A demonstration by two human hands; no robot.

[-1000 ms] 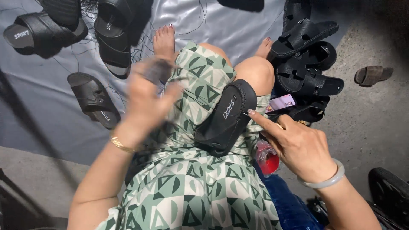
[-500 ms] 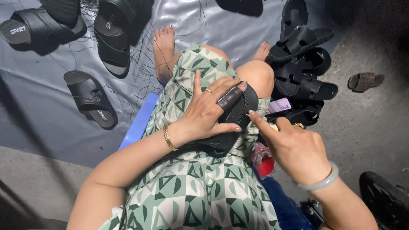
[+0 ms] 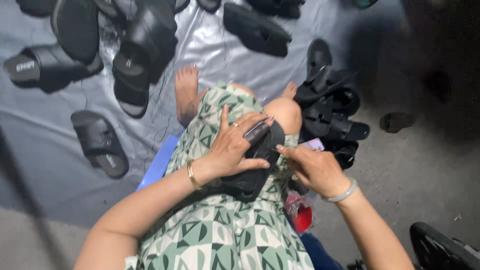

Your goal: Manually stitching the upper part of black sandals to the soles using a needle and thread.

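Centre of the frame: a black slide sandal (image 3: 250,175) lies across the lap, on a green patterned dress (image 3: 220,235). The left hand (image 3: 235,147) comes down over it, fingers spread and curled across the strap, thumb pressing the near edge, so it has a firm hold. A grey tool or tube (image 3: 256,132) sits between those fingers, lying along the strap. The right hand (image 3: 312,167) is just beside it, right of centre, fingers bent and fingertips touching the sandal's right edge; whether it actually pinches anything there, I can't tell. A gold bangle (image 3: 191,175) on the left wrist, a pale bangle (image 3: 342,192) on the right.

Bare feet rest on a grey plastic sheet (image 3: 210,45) across the upper part of the frame. A heap of black sandals (image 3: 332,112) is piled at right of centre, close to the knee. More sandals lie scattered at upper left, one single slide (image 3: 100,145) at left. A blue stool edge (image 3: 157,162) peeks out under the dress, and a red object (image 3: 300,215) sits lower right of centre.
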